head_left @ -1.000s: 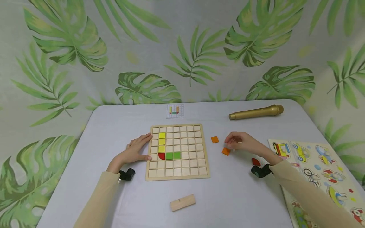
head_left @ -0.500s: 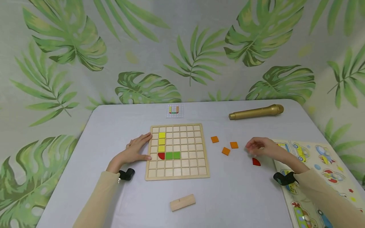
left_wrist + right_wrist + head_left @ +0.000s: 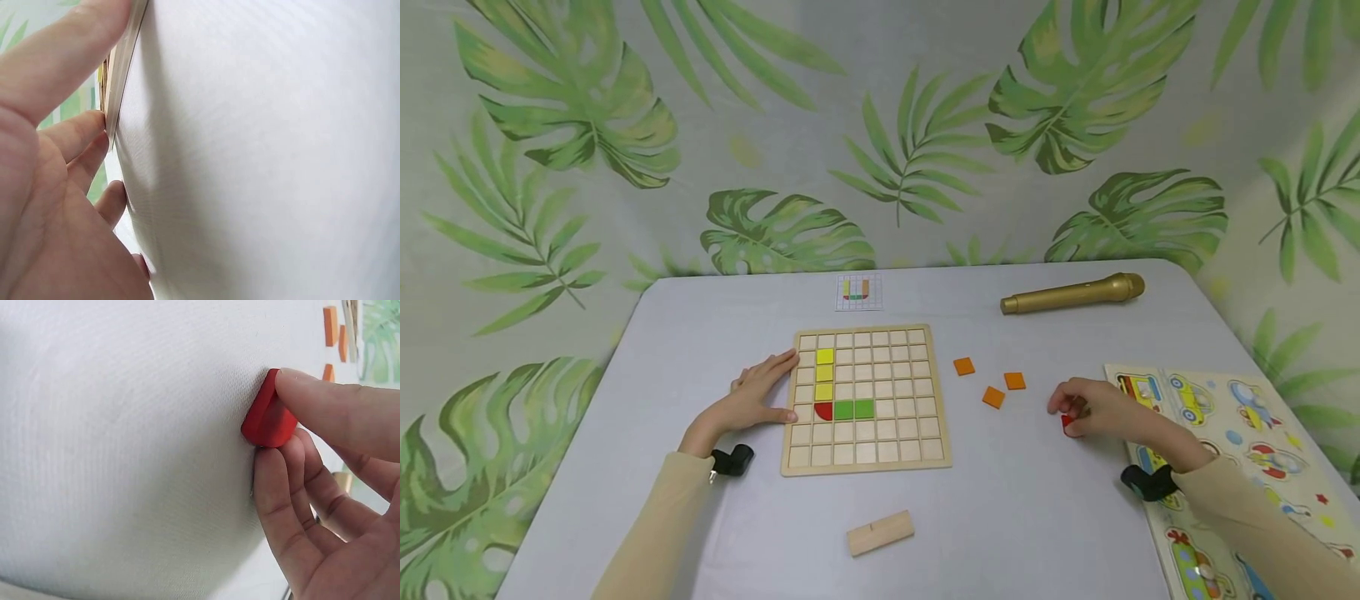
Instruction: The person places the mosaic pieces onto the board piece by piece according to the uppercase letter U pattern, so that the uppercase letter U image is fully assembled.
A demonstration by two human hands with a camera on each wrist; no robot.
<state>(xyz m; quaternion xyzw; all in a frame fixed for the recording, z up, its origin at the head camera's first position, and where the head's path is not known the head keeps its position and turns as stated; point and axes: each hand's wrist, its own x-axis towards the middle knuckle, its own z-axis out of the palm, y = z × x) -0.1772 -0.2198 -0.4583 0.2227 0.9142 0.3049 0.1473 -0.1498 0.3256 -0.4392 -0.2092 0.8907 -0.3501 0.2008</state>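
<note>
My left hand (image 3: 747, 403) rests with fairly straight fingers against the left edge of a wooden grid board (image 3: 898, 429); the left wrist view shows thumb and fingertips touching its rim (image 3: 119, 75). Set in the board are a column of yellow squares (image 3: 825, 373), a red quarter-circle tile (image 3: 824, 411) under them and two green squares (image 3: 853, 409) beside it. Off to the right, my right hand (image 3: 1101, 410) pinches another red quarter-circle tile (image 3: 270, 419) between thumb and fingers, low at the tabletop. Orange square tiles (image 3: 993, 397) lie between board and right hand.
Behind the board lies a small pattern card (image 3: 859, 292). A gold microphone (image 3: 1072, 294) is at the back right, and a picture puzzle board (image 3: 1232, 442) lies under the right forearm. A plain wooden block (image 3: 881, 533) sits near the front.
My right hand has let go of an orange square, moved right and toward me, and taken hold of the red quarter-circle tile. My left hand stays at the board's edge.
</note>
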